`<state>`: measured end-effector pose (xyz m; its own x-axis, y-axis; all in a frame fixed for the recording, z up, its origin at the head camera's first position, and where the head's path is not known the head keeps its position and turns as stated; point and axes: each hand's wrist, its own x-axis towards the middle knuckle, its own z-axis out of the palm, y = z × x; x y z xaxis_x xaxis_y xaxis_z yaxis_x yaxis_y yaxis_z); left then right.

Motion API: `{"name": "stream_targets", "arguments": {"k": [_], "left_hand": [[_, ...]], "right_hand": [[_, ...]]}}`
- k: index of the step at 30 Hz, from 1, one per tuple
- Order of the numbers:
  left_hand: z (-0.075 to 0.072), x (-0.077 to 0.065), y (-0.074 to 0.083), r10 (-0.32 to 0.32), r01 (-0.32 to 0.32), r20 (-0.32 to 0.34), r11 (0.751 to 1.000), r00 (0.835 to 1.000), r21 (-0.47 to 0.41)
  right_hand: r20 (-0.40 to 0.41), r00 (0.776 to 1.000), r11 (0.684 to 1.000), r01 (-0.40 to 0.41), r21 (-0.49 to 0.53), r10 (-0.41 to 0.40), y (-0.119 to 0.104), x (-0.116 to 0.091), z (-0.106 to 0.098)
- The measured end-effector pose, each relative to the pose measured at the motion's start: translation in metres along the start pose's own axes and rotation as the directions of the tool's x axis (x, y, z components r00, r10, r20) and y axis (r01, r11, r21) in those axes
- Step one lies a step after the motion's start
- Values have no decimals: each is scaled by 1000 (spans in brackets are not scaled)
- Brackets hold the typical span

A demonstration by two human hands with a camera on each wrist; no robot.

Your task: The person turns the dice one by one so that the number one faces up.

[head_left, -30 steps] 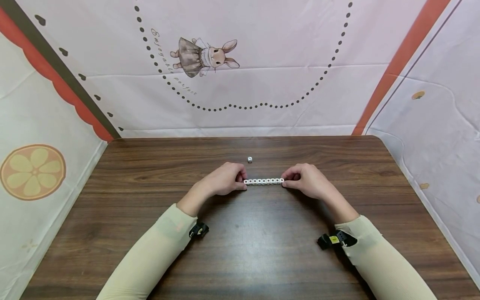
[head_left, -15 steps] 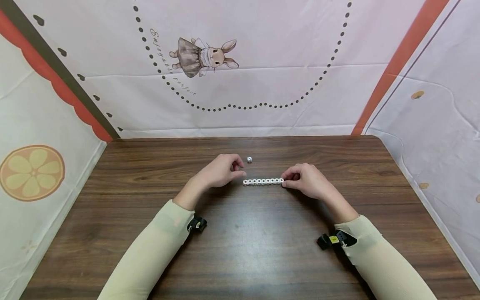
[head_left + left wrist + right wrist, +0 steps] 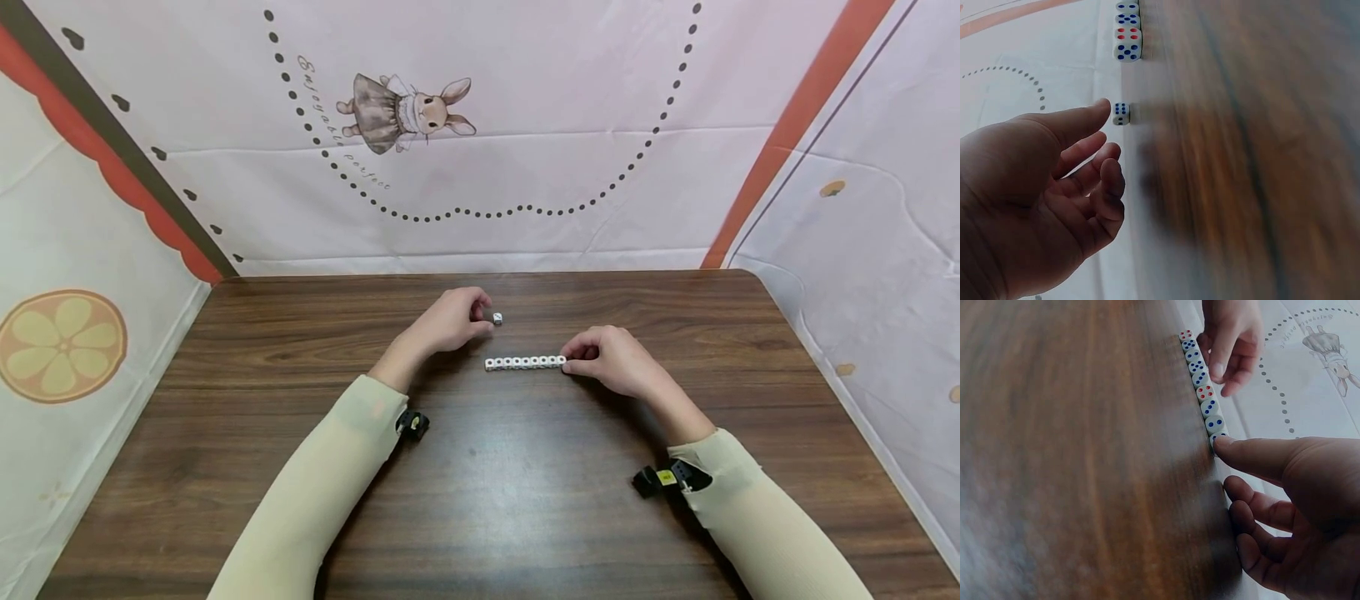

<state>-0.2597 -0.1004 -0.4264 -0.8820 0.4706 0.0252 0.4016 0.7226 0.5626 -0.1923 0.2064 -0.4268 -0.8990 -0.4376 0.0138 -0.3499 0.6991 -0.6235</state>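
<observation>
A row of several white dice (image 3: 525, 362) lies left to right on the wooden table, their sides touching; red and blue pips show in the right wrist view. My right hand (image 3: 611, 360) pinches the die at the row's right end, its thumb (image 3: 1235, 450) partly covering that die. Behind the row lies a single white die (image 3: 498, 318), standing apart. Beside that die, on its left, is my left hand (image 3: 452, 321), thumb and fingers parted and nothing between them. In the left wrist view the thumb tip is close to the lone die (image 3: 1121, 113); whether they touch, I cannot tell.
The brown wooden table (image 3: 510, 500) stretches out in front and to both sides. Printed cloth (image 3: 540, 167) hangs along its back edge and both sides. A black strap camera sits on each wrist, below the sleeve cuffs.
My left hand has let go of the row's left end and moved back to the lone die. The right hand stays at the right end. The row has not visibly shifted.
</observation>
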Motion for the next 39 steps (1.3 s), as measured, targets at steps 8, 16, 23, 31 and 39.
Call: {"name": "stream_targets", "arguments": {"k": [8, 16, 23, 31, 39], "left_hand": [[4, 12, 7, 25, -28, 49, 997, 998, 74], [3, 13, 13, 99, -116, 117, 983, 988, 142], [4, 11, 10, 89, -105, 107, 983, 990, 152], [-3, 0, 0, 52, -58, 62, 994, 997, 96], [-13, -17, -10, -3, 1, 17, 998, 1000, 65]], "right_hand": [[6, 1000, 1000, -2, 5, 2, -1, 1, 0], [3, 1000, 1000, 4, 14, -4, 1, 0, 0], [4, 1000, 1000, -1, 15, 1, 0, -1, 0], [6, 1000, 1000, 7, 15, -7, -1, -1, -1], [10, 1000, 1000, 7, 16, -7, -1, -1, -1]]}}
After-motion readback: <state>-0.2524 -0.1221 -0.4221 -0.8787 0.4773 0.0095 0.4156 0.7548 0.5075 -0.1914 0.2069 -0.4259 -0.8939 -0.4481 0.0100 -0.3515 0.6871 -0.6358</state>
